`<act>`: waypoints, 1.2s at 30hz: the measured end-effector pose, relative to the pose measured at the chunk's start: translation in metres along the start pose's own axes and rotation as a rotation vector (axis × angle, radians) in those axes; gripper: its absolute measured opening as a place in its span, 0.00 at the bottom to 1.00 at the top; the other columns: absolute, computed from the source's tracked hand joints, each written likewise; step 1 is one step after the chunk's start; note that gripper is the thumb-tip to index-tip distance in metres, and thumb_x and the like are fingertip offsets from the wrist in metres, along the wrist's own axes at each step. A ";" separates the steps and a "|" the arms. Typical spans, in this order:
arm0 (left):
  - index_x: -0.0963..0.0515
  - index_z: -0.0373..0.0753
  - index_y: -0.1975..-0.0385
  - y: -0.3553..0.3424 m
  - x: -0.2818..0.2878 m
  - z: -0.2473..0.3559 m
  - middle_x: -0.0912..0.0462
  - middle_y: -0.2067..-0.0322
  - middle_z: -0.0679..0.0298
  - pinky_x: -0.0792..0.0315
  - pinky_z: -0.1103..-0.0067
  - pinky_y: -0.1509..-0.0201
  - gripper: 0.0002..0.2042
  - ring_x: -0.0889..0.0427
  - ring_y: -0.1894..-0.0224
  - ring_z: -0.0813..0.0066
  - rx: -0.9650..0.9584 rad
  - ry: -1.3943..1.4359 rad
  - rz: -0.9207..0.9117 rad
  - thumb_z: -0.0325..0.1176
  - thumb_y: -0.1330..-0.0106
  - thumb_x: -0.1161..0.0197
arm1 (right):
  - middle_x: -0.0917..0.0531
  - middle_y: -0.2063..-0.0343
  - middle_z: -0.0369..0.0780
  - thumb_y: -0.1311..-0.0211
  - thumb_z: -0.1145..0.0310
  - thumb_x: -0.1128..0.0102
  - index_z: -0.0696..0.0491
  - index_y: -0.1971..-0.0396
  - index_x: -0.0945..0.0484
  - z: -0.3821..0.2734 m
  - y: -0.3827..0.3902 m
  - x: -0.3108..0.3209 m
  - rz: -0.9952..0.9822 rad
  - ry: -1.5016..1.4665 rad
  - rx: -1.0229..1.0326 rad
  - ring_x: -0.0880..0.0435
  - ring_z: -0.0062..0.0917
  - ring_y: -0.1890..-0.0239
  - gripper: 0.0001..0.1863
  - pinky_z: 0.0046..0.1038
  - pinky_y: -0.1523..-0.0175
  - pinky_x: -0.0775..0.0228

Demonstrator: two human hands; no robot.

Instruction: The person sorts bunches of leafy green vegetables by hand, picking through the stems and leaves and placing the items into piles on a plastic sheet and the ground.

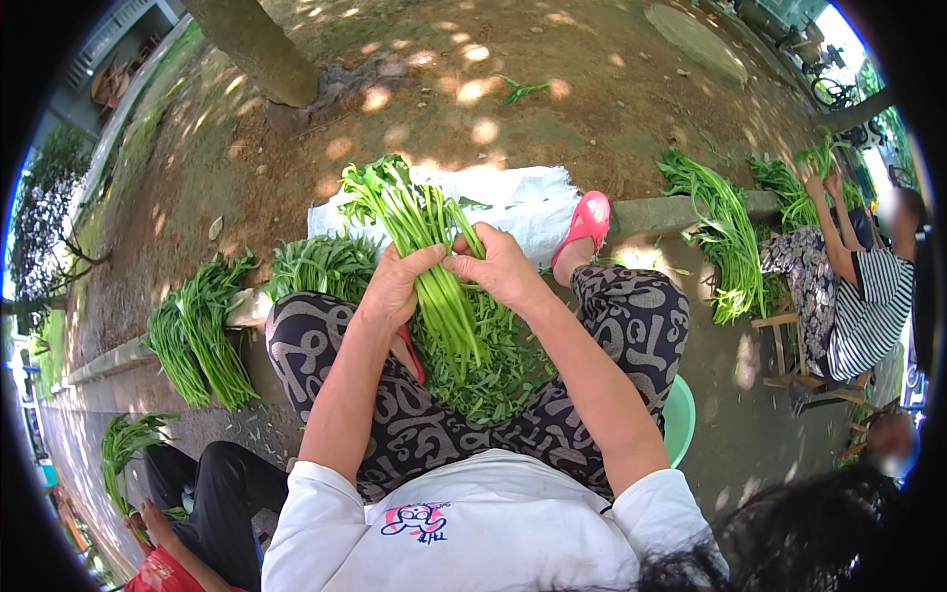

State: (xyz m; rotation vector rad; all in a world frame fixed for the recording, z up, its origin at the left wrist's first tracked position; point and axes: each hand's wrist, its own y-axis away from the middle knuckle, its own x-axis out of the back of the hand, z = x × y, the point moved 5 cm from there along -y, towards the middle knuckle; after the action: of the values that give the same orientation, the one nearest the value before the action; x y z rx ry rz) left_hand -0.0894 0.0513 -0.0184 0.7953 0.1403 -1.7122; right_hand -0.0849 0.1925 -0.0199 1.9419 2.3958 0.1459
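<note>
A bundle of long-stemmed leafy greens [449, 316] is upright between my hands, over my lap. My left hand [398, 281] is closed round the stems from the left side. On the right, my right hand [501, 264] pinches stems at the bundle's edge, its thumb close to my left thumb. The fingertips of both hands are partly hidden by the stems. Beneath the bundle, a heap of loose picked green leaves [498, 380] lies between my legs. Past my hands, a white woven sack [528, 197] is spread on the ground.
More greens lie by my left knee [326, 264], at left along the curb [202, 326], and at right [725, 237]. A green basin [679, 419] stands beside my right thigh. Other people sit close by, one holding greens [128, 449] at lower left. A tree trunk [258, 49] rises ahead.
</note>
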 end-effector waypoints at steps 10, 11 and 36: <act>0.26 0.32 0.59 0.003 0.009 0.007 0.21 0.67 0.61 0.23 0.74 0.59 0.12 0.21 0.67 0.71 -0.002 -0.053 0.159 0.27 0.42 0.38 | 0.23 0.70 0.39 0.33 0.67 0.55 0.56 0.60 0.33 -0.008 -0.003 0.019 0.193 -0.314 -0.075 0.20 0.24 0.69 0.09 0.29 0.64 0.23; 0.26 0.32 0.59 0.004 0.007 0.009 0.21 0.66 0.61 0.23 0.74 0.59 0.12 0.21 0.65 0.71 -0.008 -0.044 0.168 0.28 0.42 0.38 | 0.23 0.69 0.40 0.33 0.67 0.55 0.56 0.60 0.34 -0.013 -0.003 0.025 0.211 -0.332 -0.070 0.20 0.24 0.68 0.08 0.30 0.63 0.23; 0.28 0.35 0.52 0.005 0.001 0.005 0.21 0.64 0.64 0.23 0.75 0.60 0.18 0.21 0.65 0.73 0.048 -0.099 -0.015 0.29 0.43 0.34 | 0.23 0.70 0.38 0.43 0.68 0.40 0.61 0.58 0.28 -0.013 -0.001 0.021 -0.094 -0.106 -0.166 0.25 0.19 0.73 0.16 0.23 0.68 0.29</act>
State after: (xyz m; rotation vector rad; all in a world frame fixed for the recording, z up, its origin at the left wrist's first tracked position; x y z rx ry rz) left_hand -0.0876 0.0463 -0.0135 0.7449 0.0376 -1.7711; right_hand -0.0919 0.2123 -0.0068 1.7182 2.3210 0.2235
